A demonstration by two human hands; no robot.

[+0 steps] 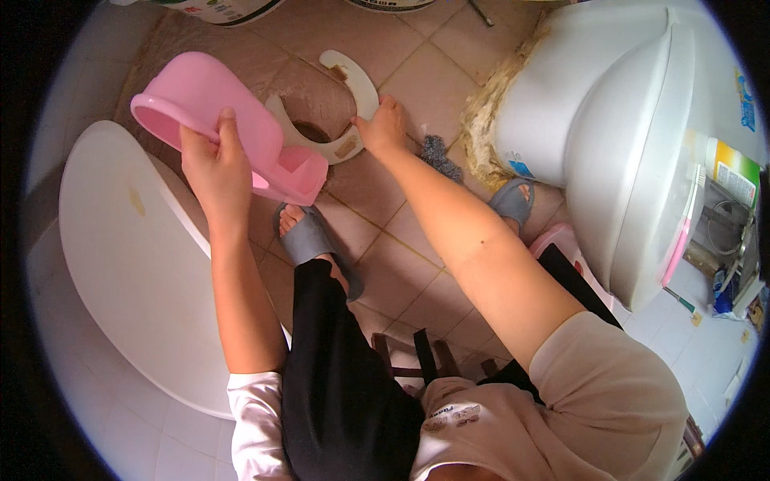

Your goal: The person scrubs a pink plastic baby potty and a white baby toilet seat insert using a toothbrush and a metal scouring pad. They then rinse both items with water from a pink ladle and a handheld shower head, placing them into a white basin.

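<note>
My left hand (213, 156) grips the rim of a pink plastic container (210, 90), thumb outside and fingers inside its opening. The container is tilted, with a small open compartment at its right end. A white C-shaped plastic piece (364, 90) with brown stains lies at the floor drain hole (311, 130). My right hand (384, 126) has its thumb and fingers closed on the right side of this piece. A grey scouring pad (440, 157) lies on the tiles just right of my right wrist.
A white toilet (535, 108) with crumbly yellowish sealant (481, 132) at its base stands right. A large white oval lid (132, 240) leans at left. Buckets (240, 15) are at the top edge. A toothbrush (680, 246) and a green-and-yellow bottle (734, 171) rest on the toilet. My slippered feet stand on the tiles.
</note>
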